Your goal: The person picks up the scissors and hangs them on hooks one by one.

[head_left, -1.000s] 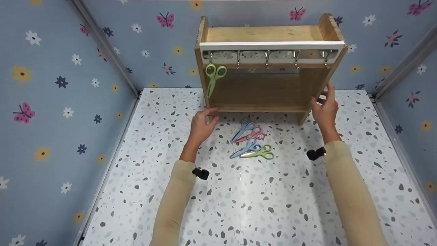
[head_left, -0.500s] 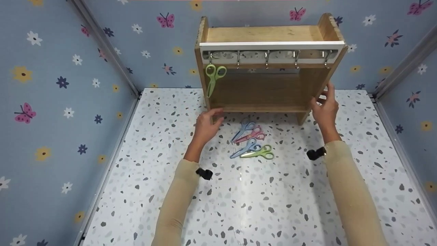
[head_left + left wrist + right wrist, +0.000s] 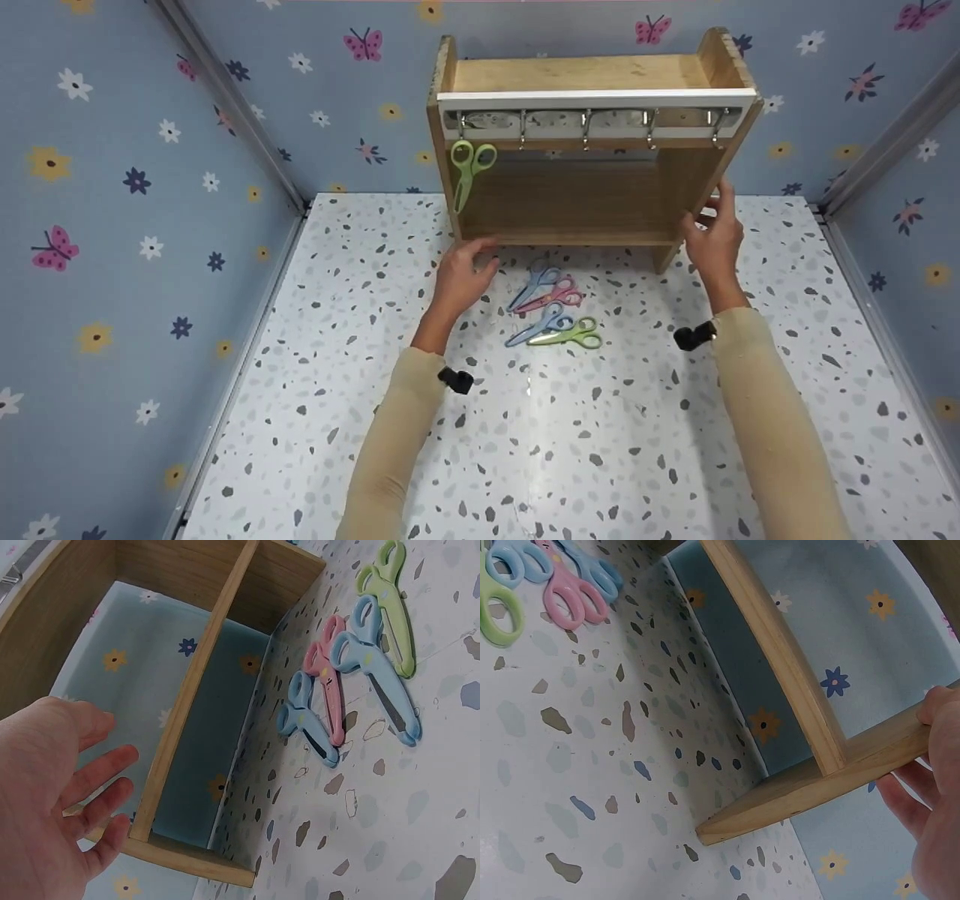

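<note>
Head view: a wooden rack (image 3: 577, 75) stands upright at the far end of the speckled worktop (image 3: 600, 450), in front of a flowered wall (image 3: 367, 97). The right hand (image 3: 715, 240) grips the rack's right side panel – thumb on one face, fingers on the other. The left hand (image 3: 463, 281) holds nothing, its fingers loosely spread and slightly bent, thumb well apart from the forefinger. It is by the rack's lower left corner; whether it touches the wood I cannot tell.

Green scissors (image 3: 466, 176) hang blades down from the leftmost of five metal hooks (image 3: 587, 129) along the white rail (image 3: 600, 96). Four more pairs lie in a cluster on the worktop, just in front of the rack and between the hands – far blue pair (image 3: 534, 285), pink pair (image 3: 551, 297), near blue pair (image 3: 545, 324) and green pair (image 3: 572, 334).
</note>
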`<state>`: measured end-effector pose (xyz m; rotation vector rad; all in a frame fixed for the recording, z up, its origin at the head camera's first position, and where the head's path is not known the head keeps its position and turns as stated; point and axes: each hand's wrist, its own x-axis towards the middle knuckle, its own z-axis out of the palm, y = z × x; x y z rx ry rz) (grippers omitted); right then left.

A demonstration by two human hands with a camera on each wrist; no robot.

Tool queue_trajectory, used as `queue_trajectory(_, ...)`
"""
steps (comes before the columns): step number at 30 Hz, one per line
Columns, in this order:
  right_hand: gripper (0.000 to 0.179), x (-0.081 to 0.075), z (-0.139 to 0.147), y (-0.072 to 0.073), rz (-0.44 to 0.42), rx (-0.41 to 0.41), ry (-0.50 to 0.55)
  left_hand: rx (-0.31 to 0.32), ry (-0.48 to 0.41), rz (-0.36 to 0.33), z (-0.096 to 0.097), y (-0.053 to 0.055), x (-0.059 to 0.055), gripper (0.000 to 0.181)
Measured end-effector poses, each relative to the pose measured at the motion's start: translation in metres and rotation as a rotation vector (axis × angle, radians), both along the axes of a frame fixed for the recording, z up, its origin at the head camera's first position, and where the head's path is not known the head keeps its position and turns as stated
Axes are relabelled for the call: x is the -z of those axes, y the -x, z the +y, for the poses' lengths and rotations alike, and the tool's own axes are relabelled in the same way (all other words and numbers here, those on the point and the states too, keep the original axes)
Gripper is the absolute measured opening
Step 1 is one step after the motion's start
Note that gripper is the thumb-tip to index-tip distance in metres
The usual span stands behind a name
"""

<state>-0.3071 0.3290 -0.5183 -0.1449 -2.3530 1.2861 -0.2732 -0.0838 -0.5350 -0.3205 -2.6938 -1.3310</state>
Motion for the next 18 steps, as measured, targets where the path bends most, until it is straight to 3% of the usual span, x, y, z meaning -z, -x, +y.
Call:
queue_trajectory(12, 0.074, -0.0042, -0.0003, -0.0001, -0.047, -0.002, 0.024, 0.052, 0.053, -0.005, 0.0065, 0.0015, 0.0034, 0.037)
queue_trajectory(18, 0.075, -0.0056, 0.0, 0.0001, -0.072, 0.003, 0.041, 0.047, 0.072, -0.03, 0.0102, 0.0044, 0.0064, 0.037)
